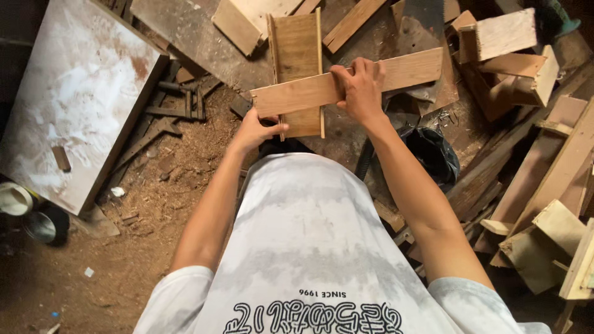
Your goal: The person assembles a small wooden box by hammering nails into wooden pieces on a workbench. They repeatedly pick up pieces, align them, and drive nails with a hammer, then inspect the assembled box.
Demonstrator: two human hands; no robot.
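We see a long wooden plank (322, 88) lying crosswise over an upright wooden tray (297, 62), toward twelve o'clock. The right hand (360, 86) is clamped on the plank's middle; the left hand (252, 131) grips the tray's lower edge at seven o'clock of it. Scrap wood (526, 55) lies at three o'clock, a white board (74, 93) at nine.

There is just one view. The camera sits on the person's head and looks almost straight down, so the white shirt (309, 247) fills the bottom of the picture. It is close to the hands. The fingers (365, 68) are near the top middle. Past the fingers and to both sides lies the dusty floor (142, 210), much farther away.
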